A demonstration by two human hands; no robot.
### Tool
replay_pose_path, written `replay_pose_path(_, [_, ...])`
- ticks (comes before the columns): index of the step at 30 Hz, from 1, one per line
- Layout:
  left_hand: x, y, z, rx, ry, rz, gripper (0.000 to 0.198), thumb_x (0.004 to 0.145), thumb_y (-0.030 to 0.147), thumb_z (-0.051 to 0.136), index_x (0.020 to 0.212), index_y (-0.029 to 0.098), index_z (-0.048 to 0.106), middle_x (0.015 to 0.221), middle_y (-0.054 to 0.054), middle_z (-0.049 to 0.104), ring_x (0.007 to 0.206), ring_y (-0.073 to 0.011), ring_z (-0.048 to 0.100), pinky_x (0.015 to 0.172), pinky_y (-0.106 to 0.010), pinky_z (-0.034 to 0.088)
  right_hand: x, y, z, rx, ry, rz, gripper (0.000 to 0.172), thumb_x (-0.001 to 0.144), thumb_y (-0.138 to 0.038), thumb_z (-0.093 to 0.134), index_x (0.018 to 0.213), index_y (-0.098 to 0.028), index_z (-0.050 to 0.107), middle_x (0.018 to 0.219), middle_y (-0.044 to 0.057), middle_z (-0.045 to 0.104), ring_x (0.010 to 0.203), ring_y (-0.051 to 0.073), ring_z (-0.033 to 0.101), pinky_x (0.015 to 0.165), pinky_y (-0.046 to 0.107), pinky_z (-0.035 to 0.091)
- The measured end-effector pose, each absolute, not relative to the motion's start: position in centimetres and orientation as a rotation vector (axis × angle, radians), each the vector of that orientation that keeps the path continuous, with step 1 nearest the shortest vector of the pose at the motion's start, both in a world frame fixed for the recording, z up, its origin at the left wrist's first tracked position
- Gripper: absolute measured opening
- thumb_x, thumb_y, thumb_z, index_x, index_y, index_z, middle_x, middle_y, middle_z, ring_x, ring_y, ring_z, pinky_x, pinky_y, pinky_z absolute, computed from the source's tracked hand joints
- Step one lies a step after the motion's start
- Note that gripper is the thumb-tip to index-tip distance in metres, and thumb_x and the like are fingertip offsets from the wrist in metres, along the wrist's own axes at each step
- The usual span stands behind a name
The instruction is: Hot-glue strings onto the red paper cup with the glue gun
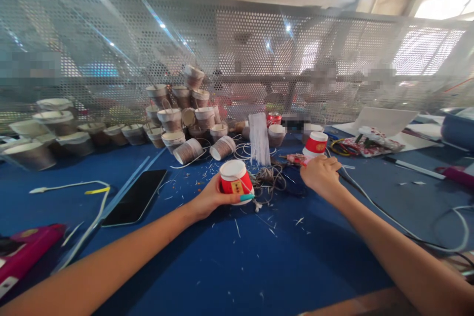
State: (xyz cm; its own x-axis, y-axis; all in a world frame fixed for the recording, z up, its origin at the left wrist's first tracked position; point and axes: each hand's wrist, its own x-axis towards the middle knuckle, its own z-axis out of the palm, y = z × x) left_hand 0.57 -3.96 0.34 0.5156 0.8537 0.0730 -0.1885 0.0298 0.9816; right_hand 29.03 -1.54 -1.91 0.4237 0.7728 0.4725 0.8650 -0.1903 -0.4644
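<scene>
My left hand is wrapped round a red-and-white paper cup, which stands upside down with its base up and a gold label facing me. A thin cord crosses the cup's side. Farther right, my right hand closes on a pair of red-handled pliers. Their dark tip points left; the exact kind of tool is hard to make out. Just behind that hand is a second red-and-white paper cup, also upside down. A tangle of grey-brown cord lies between my hands.
Many cord-wrapped cups are piled at the back left. White strips stand behind the tangle, near a red can. A black phone and a magenta glue gun lie left. Cables run along the right; scraps litter the blue table.
</scene>
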Motion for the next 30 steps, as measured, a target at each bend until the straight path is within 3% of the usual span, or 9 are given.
replay_pose_path(5, [0.5, -3.9, 0.4, 1.294, 0.649, 0.894, 0.057, 0.049, 0.015, 0.081, 0.101, 0.014, 0.058, 0.094, -0.007, 0.068, 0.088, -0.0225, 0.063, 0.086, -0.040, 0.045, 27.1, -2.7, -0.6, -2.151, -1.301, -0.286, 0.046, 0.062, -0.014, 0.051, 0.104, 0.002, 0.044, 0.108, 0.035, 0.038, 0.102, 0.046, 0.038, 0.073, 0.057, 0.035])
replay_pose_path(10, [0.4, -3.9, 0.2, 1.266, 0.667, 0.888, 0.060, 0.047, 0.016, 0.082, 0.101, 0.013, 0.056, 0.092, -0.007, 0.068, 0.086, -0.0229, 0.063, 0.086, -0.041, 0.045, 25.8, -3.4, 0.8, -1.785, -1.512, -0.332, 0.028, 0.066, -0.018, 0.048, 0.092, -0.012, 0.043, 0.102, 0.022, 0.043, 0.101, 0.038, 0.038, 0.080, 0.057, 0.032])
replay_pose_path(13, [0.6, -3.8, -0.1, 1.272, 0.677, 0.907, 0.062, 0.049, 0.015, 0.081, 0.105, 0.014, 0.052, 0.095, -0.007, 0.067, 0.089, -0.0233, 0.063, 0.088, -0.043, 0.044, 24.0, -4.5, 1.5, -1.421, -1.712, -0.044, 0.011, 0.074, -0.022, 0.045, 0.084, -0.018, 0.042, 0.090, 0.011, 0.048, 0.090, 0.027, 0.045, 0.082, 0.048, 0.037])
replay_pose_path(18, [0.9, -3.7, -0.5, 1.339, 0.642, 0.921, 0.066, 0.054, 0.014, 0.079, 0.111, 0.017, 0.046, 0.104, -0.007, 0.064, 0.094, -0.0226, 0.062, 0.088, -0.042, 0.044, 20.8, -6.9, 1.4, -1.064, -1.835, 0.796, 0.026, 0.083, -0.043, 0.046, 0.094, -0.020, 0.044, 0.095, 0.008, 0.054, 0.088, 0.020, 0.052, 0.079, 0.038, 0.044])
replay_pose_path(23, [1.1, -3.8, -0.6, 1.431, 0.679, 0.916, 0.072, 0.053, 0.015, 0.079, 0.114, 0.019, 0.040, 0.111, -0.008, 0.058, 0.101, -0.0239, 0.058, 0.090, -0.042, 0.043, 20.0, -7.4, 0.6, -1.100, -1.876, 0.766, 0.040, 0.070, -0.035, 0.065, 0.098, -0.019, 0.041, 0.100, 0.009, 0.052, 0.091, 0.020, 0.052, 0.082, 0.039, 0.044])
replay_pose_path(30, [1.0, -3.2, -1.4, 1.518, 0.730, 0.958, 0.069, 0.055, 0.023, 0.078, 0.112, 0.020, 0.039, 0.114, -0.009, 0.055, 0.106, -0.0259, 0.054, 0.092, -0.045, 0.041, 19.4, -7.1, 0.4, -1.115, -1.765, 0.836, 0.015, 0.078, -0.025, 0.051, 0.088, -0.020, 0.041, 0.084, 0.004, 0.056, 0.076, 0.015, 0.055, 0.070, 0.034, 0.045])
